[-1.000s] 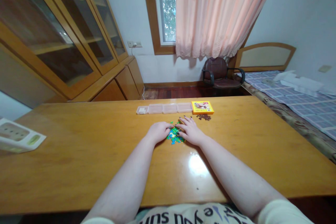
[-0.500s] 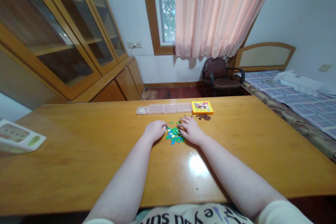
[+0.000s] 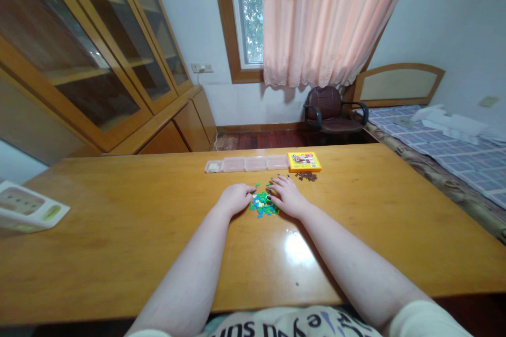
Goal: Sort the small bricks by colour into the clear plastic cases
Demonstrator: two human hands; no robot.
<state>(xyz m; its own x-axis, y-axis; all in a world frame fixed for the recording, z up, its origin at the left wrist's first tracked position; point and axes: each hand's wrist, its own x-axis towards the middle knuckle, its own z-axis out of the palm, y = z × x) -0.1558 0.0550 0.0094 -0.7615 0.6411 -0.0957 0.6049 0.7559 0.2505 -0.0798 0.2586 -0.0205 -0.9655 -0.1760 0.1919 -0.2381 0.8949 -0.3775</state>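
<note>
A small heap of green, blue and pale yellow building-brick pieces (image 3: 261,202) lies on the wooden table between my hands. My left hand (image 3: 236,198) rests at the heap's left edge, index finger stretched towards the pieces and thumb slightly apart; its other fingers are mostly hidden. Over the heap's right edge, my right hand (image 3: 290,196) lies palm down with fingers spread and dark nails showing. Nothing visible is held in either hand. Behind my right hand is a small pile of dark brown pieces (image 3: 307,176).
A row of clear plastic trays (image 3: 255,164) stands beyond the heap, beside a yellow printed box (image 3: 304,161). A white object with cut-outs (image 3: 33,205) sits at the table's left. Past the table are a brown armchair (image 3: 332,110), a bed (image 3: 446,142) and a glass-door cabinet (image 3: 130,58).
My left index finger has stretched out to the right over the heap's upper left edge. My right hand has hardly moved, and the trays and box stay where they were.
</note>
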